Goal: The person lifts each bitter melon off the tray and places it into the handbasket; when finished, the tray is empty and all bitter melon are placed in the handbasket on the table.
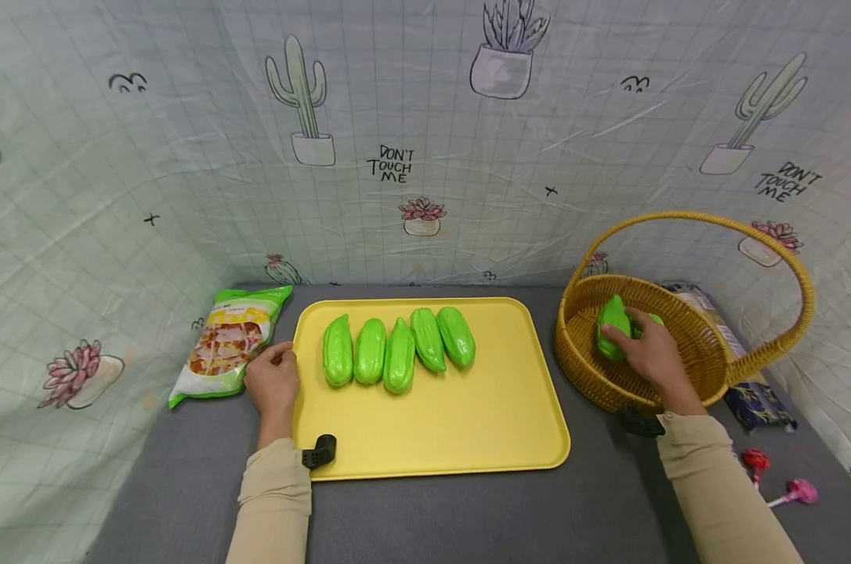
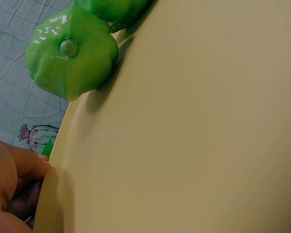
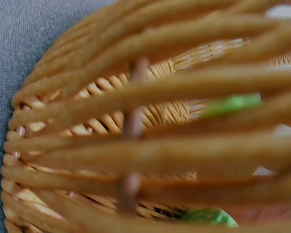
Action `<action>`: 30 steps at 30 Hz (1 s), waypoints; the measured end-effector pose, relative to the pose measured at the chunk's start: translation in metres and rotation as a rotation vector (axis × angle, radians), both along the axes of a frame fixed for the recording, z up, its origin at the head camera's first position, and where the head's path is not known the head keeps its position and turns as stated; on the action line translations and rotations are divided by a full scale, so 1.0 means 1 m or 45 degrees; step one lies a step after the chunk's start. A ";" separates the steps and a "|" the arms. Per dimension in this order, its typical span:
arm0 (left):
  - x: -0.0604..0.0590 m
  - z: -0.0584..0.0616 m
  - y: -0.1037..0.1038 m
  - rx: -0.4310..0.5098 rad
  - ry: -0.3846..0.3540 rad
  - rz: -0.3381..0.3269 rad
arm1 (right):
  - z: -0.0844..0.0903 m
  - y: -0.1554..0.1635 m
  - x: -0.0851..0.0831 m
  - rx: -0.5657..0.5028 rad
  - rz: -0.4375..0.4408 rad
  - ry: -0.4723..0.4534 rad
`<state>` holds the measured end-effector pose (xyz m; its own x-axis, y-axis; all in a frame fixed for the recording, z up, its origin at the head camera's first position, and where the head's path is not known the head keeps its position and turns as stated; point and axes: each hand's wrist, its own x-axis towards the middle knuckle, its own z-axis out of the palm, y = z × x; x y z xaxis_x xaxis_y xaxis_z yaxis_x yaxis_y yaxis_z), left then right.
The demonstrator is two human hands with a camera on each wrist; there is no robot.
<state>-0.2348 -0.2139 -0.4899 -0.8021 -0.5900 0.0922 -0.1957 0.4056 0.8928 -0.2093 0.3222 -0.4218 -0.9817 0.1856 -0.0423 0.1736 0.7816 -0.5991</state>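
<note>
My right hand (image 1: 644,348) is inside the wicker basket (image 1: 750,368), fingers curled round a green plastic gourd (image 1: 612,325). Another green piece shows just behind it in the basket. Several green gourds (image 1: 397,352) lie in a row on the far half of the yellow tray (image 1: 468,423). My left hand (image 1: 273,380) grips the tray's left rim. In the left wrist view the nearest gourd (image 2: 70,51) sits on the tray (image 2: 194,131), and my fingers (image 2: 12,182) are curled at its edge. The right wrist view shows blurred basket weave (image 3: 136,131) with green glimpsed through it.
A green snack bag (image 1: 228,345) lies left of the tray. A dark packet (image 1: 750,392) lies behind and right of the basket. Lollipops (image 1: 778,478) lie at the front right on the grey table. Printed cloth walls close in the back and sides.
</note>
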 end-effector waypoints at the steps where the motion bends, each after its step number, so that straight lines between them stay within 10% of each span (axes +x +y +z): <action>1: 0.000 0.000 0.000 -0.004 0.001 -0.001 | 0.000 0.001 0.000 -0.002 -0.001 0.001; 30: 0.001 -0.001 0.000 0.055 -0.005 -0.036 | -0.005 0.014 -0.001 -0.001 -0.096 -0.085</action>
<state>-0.2335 -0.2136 -0.4906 -0.8187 -0.5706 0.0641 -0.1881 0.3719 0.9090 -0.2102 0.3361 -0.4270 -0.9600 0.2588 -0.1073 0.2714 0.7642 -0.5851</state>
